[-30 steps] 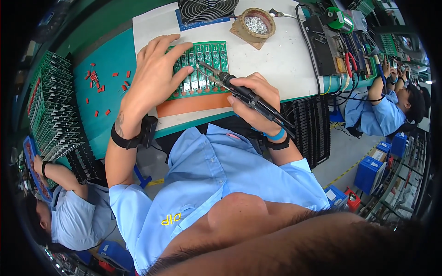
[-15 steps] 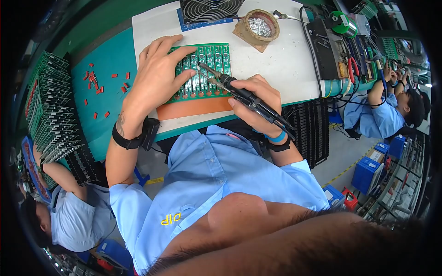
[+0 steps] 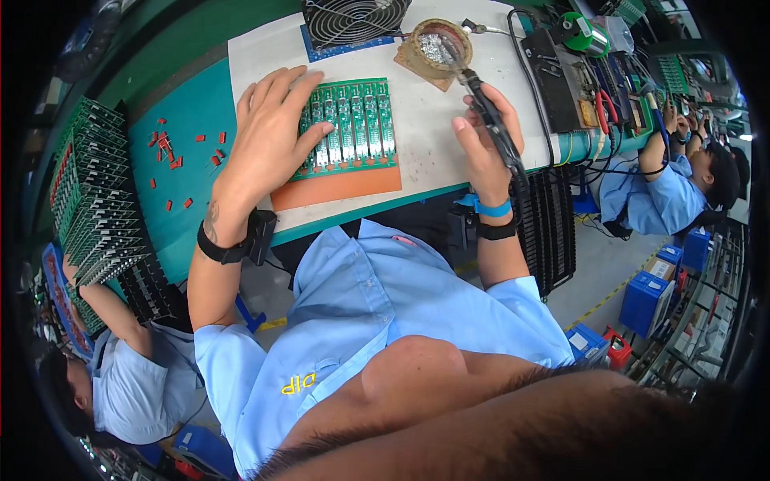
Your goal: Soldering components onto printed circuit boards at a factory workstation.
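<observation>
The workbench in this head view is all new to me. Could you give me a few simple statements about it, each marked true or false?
1. The left hand rests on the green circuit board panel. True.
2. The right hand is empty. False: it holds a black pen-shaped tool.
3. The tool's tip end is at the mouth of the round pot. True.
4. The small red parts lie on the white sheet. False: they lie on the green mat, to the left of the left hand.
5. A black fan stands beyond the panel, on the side away from the person. True.
</observation>
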The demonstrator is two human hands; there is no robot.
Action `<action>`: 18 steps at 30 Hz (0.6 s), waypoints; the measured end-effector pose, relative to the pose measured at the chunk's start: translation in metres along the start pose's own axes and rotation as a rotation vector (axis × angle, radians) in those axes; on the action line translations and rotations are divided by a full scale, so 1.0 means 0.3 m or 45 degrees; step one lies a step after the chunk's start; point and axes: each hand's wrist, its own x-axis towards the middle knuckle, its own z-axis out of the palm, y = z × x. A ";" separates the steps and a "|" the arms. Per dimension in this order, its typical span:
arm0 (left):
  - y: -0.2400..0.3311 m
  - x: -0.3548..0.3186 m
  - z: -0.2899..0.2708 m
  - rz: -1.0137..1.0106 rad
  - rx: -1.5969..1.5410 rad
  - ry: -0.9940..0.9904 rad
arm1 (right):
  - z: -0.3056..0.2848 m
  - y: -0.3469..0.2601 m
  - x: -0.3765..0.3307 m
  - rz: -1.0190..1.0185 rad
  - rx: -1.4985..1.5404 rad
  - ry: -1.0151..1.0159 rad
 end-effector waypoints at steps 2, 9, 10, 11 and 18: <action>0.079 -0.017 -0.030 0.001 0.125 0.108 | -0.015 0.006 -0.010 0.072 0.043 0.017; 0.376 -0.206 0.083 0.500 -0.052 -0.120 | -0.004 -0.007 -0.020 0.066 0.055 -0.042; 0.376 -0.211 0.096 0.506 -0.053 -0.123 | -0.004 -0.010 -0.019 0.068 0.053 -0.037; 0.374 -0.216 0.109 0.514 0.028 -0.104 | 0.000 -0.017 -0.017 0.055 0.057 -0.039; 0.369 -0.247 0.124 0.484 0.274 -0.048 | 0.006 -0.021 -0.014 -0.022 0.049 -0.082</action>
